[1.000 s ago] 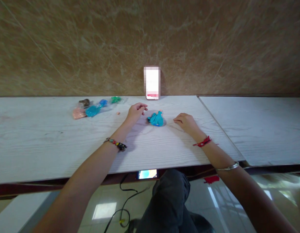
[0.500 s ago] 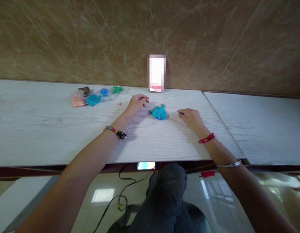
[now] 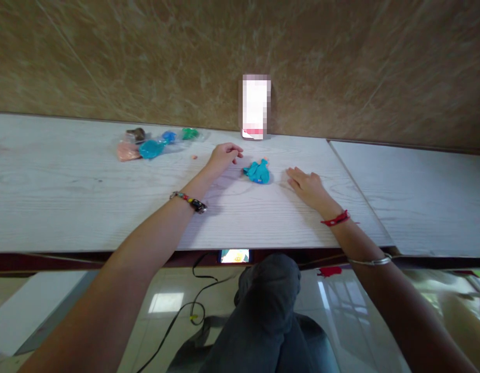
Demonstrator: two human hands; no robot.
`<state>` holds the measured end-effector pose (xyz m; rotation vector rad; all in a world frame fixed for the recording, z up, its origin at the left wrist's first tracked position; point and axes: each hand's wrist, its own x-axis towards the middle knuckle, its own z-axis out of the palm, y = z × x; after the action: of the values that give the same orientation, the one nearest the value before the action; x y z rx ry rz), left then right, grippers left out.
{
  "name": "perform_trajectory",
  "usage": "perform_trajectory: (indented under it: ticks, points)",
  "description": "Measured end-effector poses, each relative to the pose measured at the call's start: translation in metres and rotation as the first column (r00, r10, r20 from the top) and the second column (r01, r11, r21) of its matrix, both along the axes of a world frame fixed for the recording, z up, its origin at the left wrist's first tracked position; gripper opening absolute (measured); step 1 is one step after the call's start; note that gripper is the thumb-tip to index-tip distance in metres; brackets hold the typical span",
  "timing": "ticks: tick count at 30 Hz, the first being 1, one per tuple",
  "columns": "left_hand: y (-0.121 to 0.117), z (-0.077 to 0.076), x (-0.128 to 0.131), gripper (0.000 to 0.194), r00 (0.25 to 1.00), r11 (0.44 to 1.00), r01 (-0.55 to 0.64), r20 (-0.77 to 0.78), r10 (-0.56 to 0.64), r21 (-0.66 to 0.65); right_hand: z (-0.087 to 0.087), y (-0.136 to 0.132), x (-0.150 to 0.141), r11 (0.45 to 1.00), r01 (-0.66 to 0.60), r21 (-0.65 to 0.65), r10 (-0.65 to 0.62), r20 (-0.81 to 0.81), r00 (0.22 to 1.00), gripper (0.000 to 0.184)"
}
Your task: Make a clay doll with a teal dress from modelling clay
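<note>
A turquoise modelling-clay figure (image 3: 257,172) lies on the white wood-grain table (image 3: 232,223), with small pinkish bits at its top edge and a darker blue part low on it. To its left, my left hand (image 3: 224,156) rests with loosely bent fingers apart and nothing visible in them. My right hand (image 3: 306,184) is on the other side, a little way off the figure, palm down with fingers stretched out on the tabletop. Whether anything lies beneath those fingers is hidden. A tiny pink clay piece (image 3: 194,157) sits left of my left hand.
Clear bags of clay lie at the back left: pink (image 3: 128,151), brown (image 3: 137,134), turquoise (image 3: 151,149), blue (image 3: 169,137) and green (image 3: 189,133). A phone with a blurred screen (image 3: 256,106) leans on the wall. Another lit screen (image 3: 235,256) is below the table edge.
My right hand has gone from pinching a small thin greyish piece to lying flat with fingers extended; that piece no longer shows. My left hand is nearly unchanged. The view has tilted slightly.
</note>
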<state>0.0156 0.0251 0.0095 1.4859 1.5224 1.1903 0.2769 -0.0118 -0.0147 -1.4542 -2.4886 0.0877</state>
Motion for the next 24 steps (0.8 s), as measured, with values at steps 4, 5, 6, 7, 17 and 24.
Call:
perform_trajectory:
  ticks: [4,5,6,7,17,24]
  points:
    - [0.000,0.000,0.000,0.019,1.000,1.000,0.017,0.013,-0.017,-0.011,-0.002,-0.005,0.003,0.994,-0.099,-0.052,0.100,0.007,0.995,0.044]
    - [0.000,0.000,0.000,0.019,1.000,1.000,0.024,0.012,-0.024,-0.012,-0.003,-0.006,0.004,0.995,-0.084,-0.045,0.084,0.001,0.996,0.046]
    - [0.001,0.000,0.000,0.020,1.000,1.000,0.028,0.012,-0.028,-0.013,-0.004,-0.006,0.006,0.998,-0.059,-0.031,0.059,-0.004,0.998,0.047]
    - [0.001,0.000,0.000,0.020,1.000,0.999,0.029,0.013,-0.029,-0.014,-0.005,-0.006,0.008,0.999,-0.042,-0.017,0.042,-0.010,0.999,0.047]
    - [-0.002,0.004,0.002,0.021,1.000,0.999,0.018,0.021,-0.017,-0.032,-0.005,-0.002,0.020,0.990,-0.095,0.105,0.105,-0.100,0.989,0.040]
    - [-0.003,0.005,0.003,0.020,1.000,0.999,0.017,0.025,-0.016,-0.032,-0.002,-0.012,0.012,0.982,-0.120,0.145,0.108,0.085,0.990,0.034]
